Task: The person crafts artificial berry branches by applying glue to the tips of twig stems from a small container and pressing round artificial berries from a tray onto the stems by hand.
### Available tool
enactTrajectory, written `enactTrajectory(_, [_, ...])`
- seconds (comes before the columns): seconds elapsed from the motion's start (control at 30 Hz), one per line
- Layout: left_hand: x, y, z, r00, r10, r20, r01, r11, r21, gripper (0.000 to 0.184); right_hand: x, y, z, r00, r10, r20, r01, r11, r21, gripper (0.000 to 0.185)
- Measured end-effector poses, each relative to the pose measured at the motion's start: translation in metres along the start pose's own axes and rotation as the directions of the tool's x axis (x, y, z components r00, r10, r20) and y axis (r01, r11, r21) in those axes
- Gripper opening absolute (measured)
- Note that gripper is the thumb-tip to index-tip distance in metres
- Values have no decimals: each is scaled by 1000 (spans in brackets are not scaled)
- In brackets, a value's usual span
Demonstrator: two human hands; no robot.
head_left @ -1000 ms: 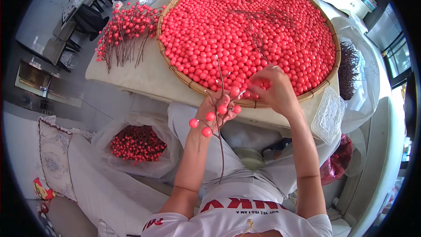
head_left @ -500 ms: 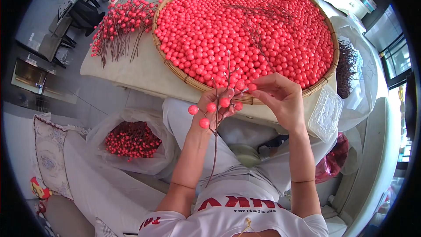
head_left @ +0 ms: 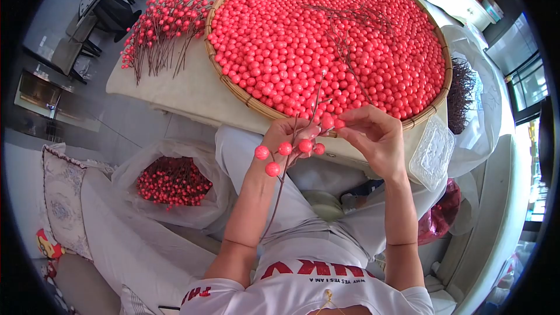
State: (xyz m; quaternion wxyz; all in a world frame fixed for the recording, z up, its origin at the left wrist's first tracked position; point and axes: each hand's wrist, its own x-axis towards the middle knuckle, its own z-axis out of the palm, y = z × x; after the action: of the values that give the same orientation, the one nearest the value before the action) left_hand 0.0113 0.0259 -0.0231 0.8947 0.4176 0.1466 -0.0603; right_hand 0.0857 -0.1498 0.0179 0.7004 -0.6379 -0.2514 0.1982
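My left hand (head_left: 290,134) is closed round a thin brown branch (head_left: 279,192) that carries several red berries on its side twigs. Between the thumb and forefinger of my right hand (head_left: 373,134) is a red berry (head_left: 339,123), right beside another berry at a twig's end. Both hands are over the near rim of a round woven tray (head_left: 245,98) heaped with loose red berries (head_left: 274,64). A few bare brown twigs (head_left: 350,61) lie on top of the heap.
Berry branches (head_left: 166,29) lie on the table (head_left: 175,90) left of the tray. A plastic bag (head_left: 125,178) of berry stems is at lower left. Dark bare stems (head_left: 461,96) in clear plastic and a clear tray (head_left: 432,151) are right, a red bag (head_left: 437,219) below.
My right hand has come from above the heap to the branch, now with a berry in its fingers. The branch in my left hand has tilted, its top leaning right.
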Motion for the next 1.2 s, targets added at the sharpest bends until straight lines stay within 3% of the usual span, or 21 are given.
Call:
enactTrajectory(0.23, [-7,6,11,994,-69,80,70,997,-11,11,-1,-1,-3,999,-1,35,1,1000,-6,16])
enactTrajectory(0.37, [-10,2,9,984,35,173,-32,999,-19,19,-2,-2,-3,999,-8,49,10,999,-52,16])
enactTrajectory(0.53, [-11,3,7,999,-37,-21,40,982,183,9,-3,-7,-4,998,-13,56,19,994,-107,15])
enactTrajectory(0.7, [-8,3,10,998,1,66,-4,999,49,8,-5,-7,-6,997,-18,77,29,990,-138,15])
enactTrajectory(1.2, [-3,-2,17,997,-15,82,13,1000,28,9,-6,-4,-3,999,1,53,10,980,-198,18])
